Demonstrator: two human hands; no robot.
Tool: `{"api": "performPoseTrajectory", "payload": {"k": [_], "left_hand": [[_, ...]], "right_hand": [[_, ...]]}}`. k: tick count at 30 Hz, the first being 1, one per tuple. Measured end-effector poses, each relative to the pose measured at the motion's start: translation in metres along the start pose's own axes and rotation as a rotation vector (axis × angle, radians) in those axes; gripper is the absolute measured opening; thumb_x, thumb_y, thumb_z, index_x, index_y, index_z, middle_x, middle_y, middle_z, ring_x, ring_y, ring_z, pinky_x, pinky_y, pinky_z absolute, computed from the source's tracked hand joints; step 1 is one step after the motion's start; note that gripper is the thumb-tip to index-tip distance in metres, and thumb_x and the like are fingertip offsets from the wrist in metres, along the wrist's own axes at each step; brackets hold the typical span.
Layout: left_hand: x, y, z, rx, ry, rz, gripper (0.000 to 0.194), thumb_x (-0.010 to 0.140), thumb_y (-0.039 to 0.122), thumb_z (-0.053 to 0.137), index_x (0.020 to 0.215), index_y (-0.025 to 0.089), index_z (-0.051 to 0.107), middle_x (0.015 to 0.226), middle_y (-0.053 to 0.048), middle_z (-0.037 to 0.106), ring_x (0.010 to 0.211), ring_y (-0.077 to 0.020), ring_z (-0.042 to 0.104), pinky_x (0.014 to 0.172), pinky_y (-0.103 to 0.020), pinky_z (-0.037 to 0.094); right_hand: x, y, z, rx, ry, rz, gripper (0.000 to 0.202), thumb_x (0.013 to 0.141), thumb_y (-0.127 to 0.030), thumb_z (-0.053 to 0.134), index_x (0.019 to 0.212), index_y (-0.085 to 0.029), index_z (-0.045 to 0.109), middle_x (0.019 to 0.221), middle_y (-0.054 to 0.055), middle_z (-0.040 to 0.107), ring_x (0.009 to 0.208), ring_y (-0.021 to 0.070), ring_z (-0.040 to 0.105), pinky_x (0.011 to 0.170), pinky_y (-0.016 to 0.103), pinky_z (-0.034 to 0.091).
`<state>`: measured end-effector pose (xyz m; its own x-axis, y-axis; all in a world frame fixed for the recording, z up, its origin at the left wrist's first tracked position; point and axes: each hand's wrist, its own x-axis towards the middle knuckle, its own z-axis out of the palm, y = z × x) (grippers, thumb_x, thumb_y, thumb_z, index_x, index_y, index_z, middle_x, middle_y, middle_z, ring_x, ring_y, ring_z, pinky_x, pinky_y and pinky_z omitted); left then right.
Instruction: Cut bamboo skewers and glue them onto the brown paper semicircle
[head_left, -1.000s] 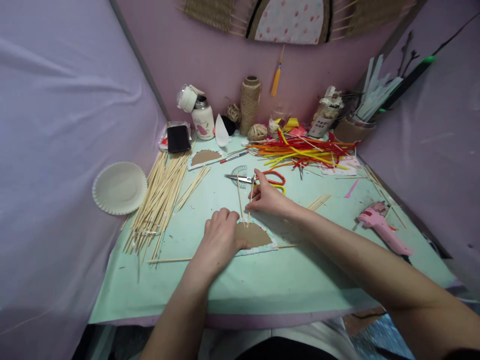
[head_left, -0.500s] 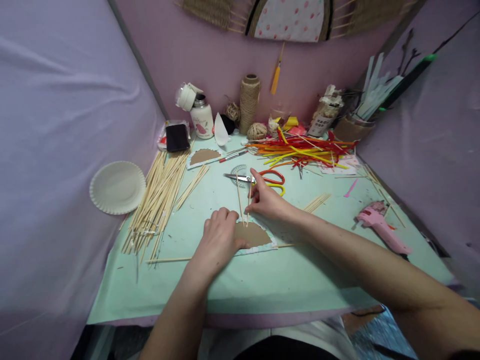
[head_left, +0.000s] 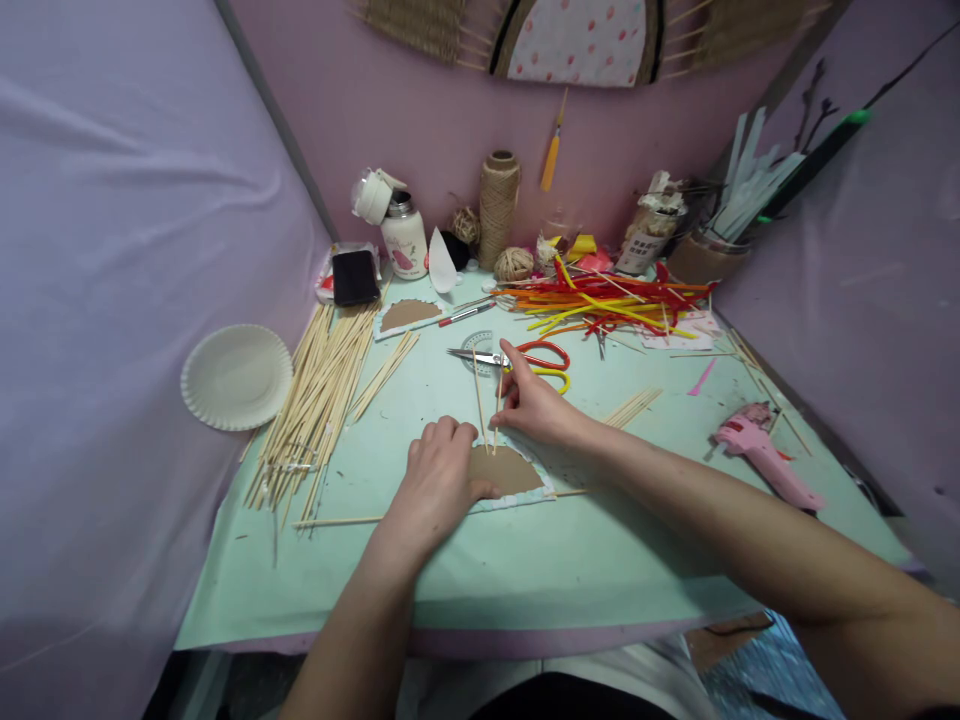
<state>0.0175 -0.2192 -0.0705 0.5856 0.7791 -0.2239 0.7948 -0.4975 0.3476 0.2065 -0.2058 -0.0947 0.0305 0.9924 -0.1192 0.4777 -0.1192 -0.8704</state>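
A cardboard half-circle with a pale fabric edge lies flat near the table's front. My left hand holds its left side down, thumb on the cardboard and fingers curled over the curved edge. Between the thumb and fingers of my right hand is a thin bamboo stick, its lower end on the cardboard's upper edge. Just left of it, a second bamboo stick slants up from the same edge. Longer sticks stick out at both ends of the straight edge. Scissors with red and yellow handles lie beyond, over a clear protractor.
A large pile of bamboo sticks and a paper plate are at left. A pink glue gun lies at right. Behind are pipe cleaners, a twine spool, a white bottle and another cardboard half-circle.
Both hands keep their places on the half-circle and the stick. The whole view has shifted very slightly.
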Motion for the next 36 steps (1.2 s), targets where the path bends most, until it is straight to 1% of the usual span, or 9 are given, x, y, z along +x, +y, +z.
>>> {"api": "performPoseTrajectory", "payload": {"k": [7,16,22,29,36], "left_hand": [[0.0001,0.0003,-0.0009,0.001,-0.008,-0.007,0.038,0.079,0.041,0.067,0.109,0.021,0.053,0.113,-0.008,0.052,0.111,-0.0287,0.047,0.09,-0.039,0.039],[-0.0009,0.0001,-0.0003,-0.007,0.011,0.02,0.038,0.082,0.042,0.065,0.109,0.019,0.054,0.111,-0.008,0.052,0.108,-0.0288,0.047,0.088,-0.04,0.039],[-0.0002,-0.0013,0.001,-0.003,0.012,0.016,0.04,0.08,0.042,0.068,0.11,0.02,0.053,0.112,-0.008,0.052,0.108,-0.0289,0.047,0.088,-0.04,0.039],[-0.0006,-0.0003,-0.0001,-0.004,0.007,0.023,0.038,0.081,0.041,0.067,0.108,0.02,0.053,0.111,-0.008,0.052,0.107,-0.029,0.047,0.088,-0.041,0.039],[0.0002,-0.0006,0.0,-0.004,-0.001,0.022,0.037,0.08,0.04,0.068,0.108,0.02,0.053,0.112,-0.008,0.052,0.109,-0.0289,0.047,0.09,-0.041,0.039]], "right_hand": [[0.0012,0.0025,0.0008,-0.006,-0.006,0.002,0.121,0.063,-0.01,0.076,0.154,-0.03,-0.001,0.09,-0.004,0.052,0.065,0.0108,0.056,0.061,0.023,0.045],[0.0014,0.0032,0.0017,-0.015,0.0,-0.011,0.12,0.064,-0.009,0.075,0.154,-0.03,-0.001,0.09,-0.004,0.051,0.065,0.0106,0.055,0.062,0.023,0.044],[0.002,0.0031,0.0017,-0.026,0.002,-0.011,0.118,0.063,-0.01,0.075,0.154,-0.028,0.003,0.09,-0.003,0.052,0.065,0.0112,0.055,0.062,0.023,0.044],[0.0027,0.0046,0.0019,-0.035,0.006,-0.014,0.116,0.063,-0.01,0.075,0.154,-0.027,0.005,0.091,-0.003,0.053,0.066,0.0115,0.055,0.064,0.024,0.044],[0.0007,0.0016,0.001,-0.041,0.005,-0.014,0.115,0.064,-0.01,0.074,0.154,-0.027,0.005,0.094,-0.001,0.054,0.068,0.0124,0.055,0.065,0.025,0.044]]}}
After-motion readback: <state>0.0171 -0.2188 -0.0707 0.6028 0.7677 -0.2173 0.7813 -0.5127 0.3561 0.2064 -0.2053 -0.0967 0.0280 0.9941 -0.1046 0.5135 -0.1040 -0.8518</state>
